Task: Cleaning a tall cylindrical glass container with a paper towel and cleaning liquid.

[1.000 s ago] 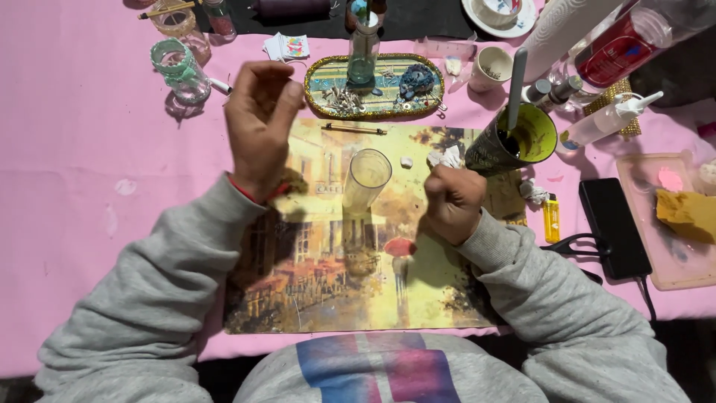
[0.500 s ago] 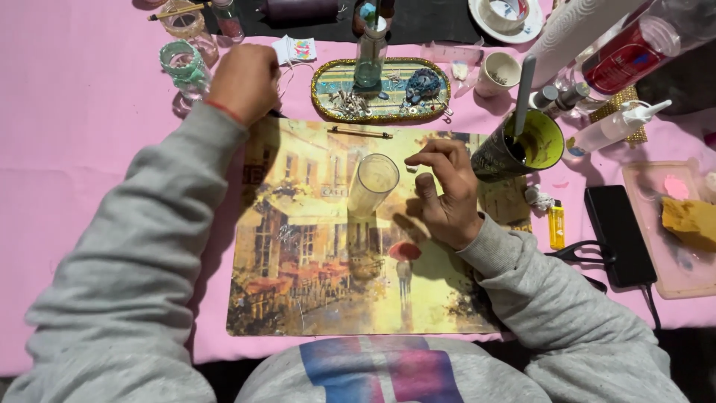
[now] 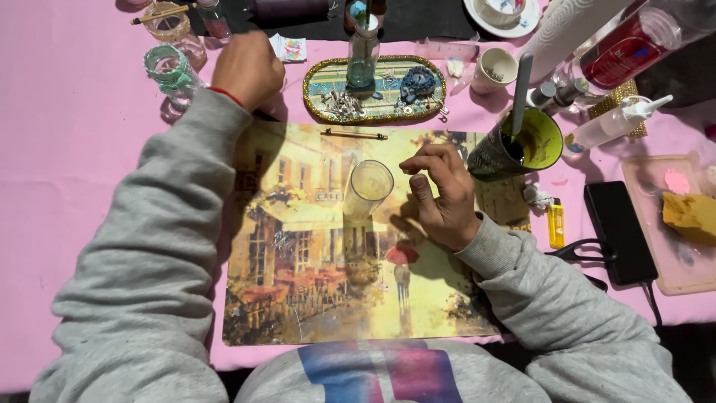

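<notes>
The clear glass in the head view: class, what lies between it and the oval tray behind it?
Between the clear glass and the oval tray, the head view shows a thin stick lying crosswise on the painted placemat; otherwise only bare mat.

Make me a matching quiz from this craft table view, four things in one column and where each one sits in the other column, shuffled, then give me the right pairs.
Things:
1. clear glass tube
2. yellow lighter
3. green cup
4. oval tray

Places:
A. on the pink cloth beside the black phone
B. beyond the placemat's far edge, holding beads and a bottle
C. upright on the placemat, just left of the right hand
D. at the placemat's far right corner, a stirring stick in it

Pairs: 1-C, 2-A, 3-D, 4-B
</notes>
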